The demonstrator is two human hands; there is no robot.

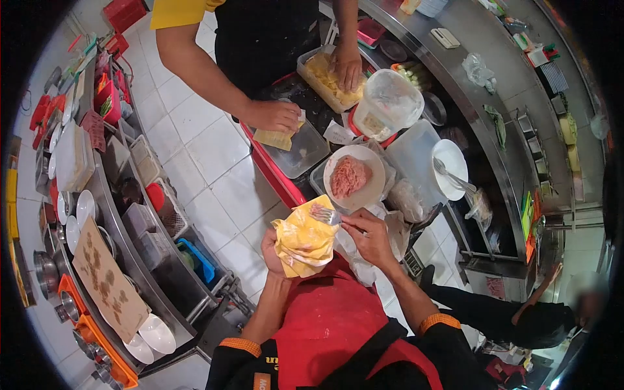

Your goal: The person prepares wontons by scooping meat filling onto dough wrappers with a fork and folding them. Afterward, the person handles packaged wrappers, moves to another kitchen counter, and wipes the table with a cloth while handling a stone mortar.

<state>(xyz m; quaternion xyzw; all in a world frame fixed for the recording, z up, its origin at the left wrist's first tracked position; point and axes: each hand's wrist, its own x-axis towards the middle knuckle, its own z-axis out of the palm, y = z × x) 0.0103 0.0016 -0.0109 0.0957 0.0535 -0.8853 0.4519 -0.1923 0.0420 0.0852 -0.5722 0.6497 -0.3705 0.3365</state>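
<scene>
A floury stack of yellow dough wrappers (pixel 300 247) rests on my left hand (pixel 271 252), whose fingers curl round its edge from below. My right hand (pixel 369 235) grips a fork (pixel 329 216) by the handle. The fork's tines touch the top wrapper near its upper corner, with a little pinkish filling beside them. Just beyond stands a white bowl (pixel 372 197) that holds a mound of pink minced meat (pixel 349 175). A co-worker's hand (pixel 276 117) holds yellow wrappers (pixel 274 138) over a clear tray (pixel 305 156); their other hand (pixel 347 67) reaches into a wrapper-filled container (pixel 313 77).
A white tub (pixel 392 97) and a white bowl with cutlery (pixel 450 170) stand past the meat. Shelves with dishes and a cardboard sheet (pixel 109 281) line the left. A steel counter (pixel 448 71) curves along the right. Another person (pixel 494 309) is at lower right.
</scene>
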